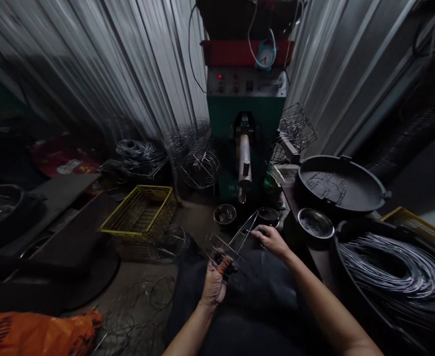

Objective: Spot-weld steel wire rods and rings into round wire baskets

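Over my lap, my left hand (217, 278) is closed around one end of a small bent-wire frame (236, 242). Its fingertips look dark, and something orange shows on one finger or the thumb. Long thin wires of the frame point up and away, toward the machine. My right hand (271, 241) is beside the frame's far end, thumb and finger pinched on a thin wire; whether this wire is joined to the frame I cannot tell. Beyond both hands, the welding machine (245, 163) holds out a metal electrode arm above two small bowls.
One metal bowl (225, 214) holds short metal pieces. On the right are a wide black pan (341, 180), a steel bowl (316, 222) and a tub of wire rings (399, 267). Left stand a yellow wire basket (139, 210), coiled wire (136, 151) and an orange bag (35, 333).
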`<action>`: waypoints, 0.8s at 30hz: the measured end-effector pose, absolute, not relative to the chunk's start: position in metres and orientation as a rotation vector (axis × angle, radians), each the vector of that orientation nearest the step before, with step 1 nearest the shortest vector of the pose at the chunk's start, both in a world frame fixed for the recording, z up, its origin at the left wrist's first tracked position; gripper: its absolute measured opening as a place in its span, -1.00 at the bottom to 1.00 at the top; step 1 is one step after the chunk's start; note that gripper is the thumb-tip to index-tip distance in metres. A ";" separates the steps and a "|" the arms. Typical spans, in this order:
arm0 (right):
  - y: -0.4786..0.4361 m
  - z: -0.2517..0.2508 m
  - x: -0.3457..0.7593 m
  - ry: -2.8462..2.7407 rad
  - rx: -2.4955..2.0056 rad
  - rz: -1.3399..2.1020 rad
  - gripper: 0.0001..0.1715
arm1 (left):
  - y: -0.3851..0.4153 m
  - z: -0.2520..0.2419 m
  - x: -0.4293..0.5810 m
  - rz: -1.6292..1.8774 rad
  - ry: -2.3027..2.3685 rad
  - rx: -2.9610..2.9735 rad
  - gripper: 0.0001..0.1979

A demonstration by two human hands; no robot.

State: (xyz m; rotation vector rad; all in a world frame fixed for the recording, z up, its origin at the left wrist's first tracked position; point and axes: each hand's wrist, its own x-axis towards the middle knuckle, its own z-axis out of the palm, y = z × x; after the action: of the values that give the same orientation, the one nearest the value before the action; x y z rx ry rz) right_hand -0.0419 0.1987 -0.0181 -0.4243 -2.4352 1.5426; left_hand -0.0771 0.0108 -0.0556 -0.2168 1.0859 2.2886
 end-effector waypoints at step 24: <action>0.166 -0.044 -0.059 -1.872 -0.579 1.815 -0.63 | -0.001 -0.064 -0.089 2.250 1.107 -0.196 -0.51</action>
State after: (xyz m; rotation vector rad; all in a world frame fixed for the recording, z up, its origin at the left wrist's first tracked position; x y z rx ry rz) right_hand -0.0589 0.1662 -0.0441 -0.5788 -1.8715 1.8153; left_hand -0.0895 -0.0012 -0.0643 -0.1963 1.1067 2.2500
